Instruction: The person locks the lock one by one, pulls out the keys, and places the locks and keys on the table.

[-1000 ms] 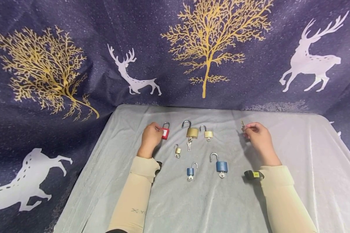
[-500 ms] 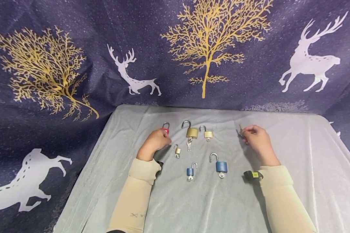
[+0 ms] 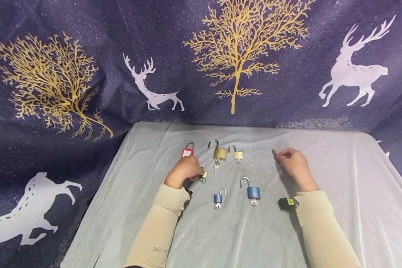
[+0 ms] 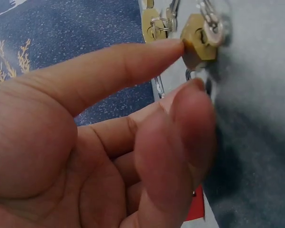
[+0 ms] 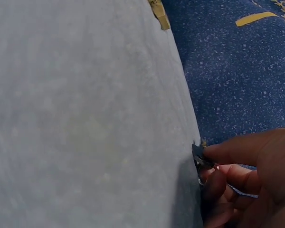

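My left hand [image 3: 186, 168] reaches over a small brass padlock [image 3: 204, 175] with a key in its bottom. In the left wrist view the thumb tip is right at the body of that small brass padlock [image 4: 197, 42], and the other fingers stand apart from the thumb, loosely bent. The red padlock [image 3: 187, 152] lies just behind the hand, its shackle upright. Off to the right, my right hand [image 3: 293, 163] pinches a small key [image 3: 274, 155] between thumb and fingers, close over the cloth. The right wrist view shows the key [image 5: 199, 156] dark and partly covered by the fingertips.
Two brass padlocks, a large one [image 3: 220, 154] and a smaller one [image 3: 239, 155], lie at the back middle with shackles swung out. Nearer lie a small blue padlock [image 3: 217, 198] and a larger blue padlock [image 3: 254, 192], keys inserted. A patterned curtain [image 3: 201, 93] hangs behind the grey-covered table [image 3: 221, 238].
My left hand has let go of the red padlock and moved right and nearer, to the small brass padlock. The right hand has shifted slightly nearer, still pinching the key, which has tilted.
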Demonstrator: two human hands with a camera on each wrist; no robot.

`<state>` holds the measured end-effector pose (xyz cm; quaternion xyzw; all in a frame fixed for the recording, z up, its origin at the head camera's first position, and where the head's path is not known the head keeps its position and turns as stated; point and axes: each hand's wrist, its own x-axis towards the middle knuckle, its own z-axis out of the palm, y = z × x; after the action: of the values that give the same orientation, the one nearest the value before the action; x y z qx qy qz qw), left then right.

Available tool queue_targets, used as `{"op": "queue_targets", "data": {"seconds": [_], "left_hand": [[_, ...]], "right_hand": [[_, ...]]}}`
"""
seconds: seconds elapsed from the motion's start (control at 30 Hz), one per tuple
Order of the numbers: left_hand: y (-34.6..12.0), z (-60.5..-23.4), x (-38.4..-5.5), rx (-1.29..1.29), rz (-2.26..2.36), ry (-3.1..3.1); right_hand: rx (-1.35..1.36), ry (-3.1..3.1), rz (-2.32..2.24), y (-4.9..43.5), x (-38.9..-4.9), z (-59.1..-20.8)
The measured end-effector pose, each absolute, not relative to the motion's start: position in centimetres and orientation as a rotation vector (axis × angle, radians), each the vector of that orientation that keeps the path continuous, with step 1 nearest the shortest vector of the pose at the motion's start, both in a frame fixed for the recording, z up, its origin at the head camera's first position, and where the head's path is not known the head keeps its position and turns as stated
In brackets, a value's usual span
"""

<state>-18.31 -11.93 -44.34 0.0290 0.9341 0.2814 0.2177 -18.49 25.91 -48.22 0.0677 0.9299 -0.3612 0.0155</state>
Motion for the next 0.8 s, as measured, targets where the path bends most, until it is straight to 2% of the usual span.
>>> {"op": "queue_targets", "data": {"seconds": [0.8], "left_hand": [[-10.1, -44.3, -17.5, 0.098, 0.5, 2.733]], "right_hand": [[0.191, 2.988, -1.059, 26.1, -18.6, -48.7]]}}
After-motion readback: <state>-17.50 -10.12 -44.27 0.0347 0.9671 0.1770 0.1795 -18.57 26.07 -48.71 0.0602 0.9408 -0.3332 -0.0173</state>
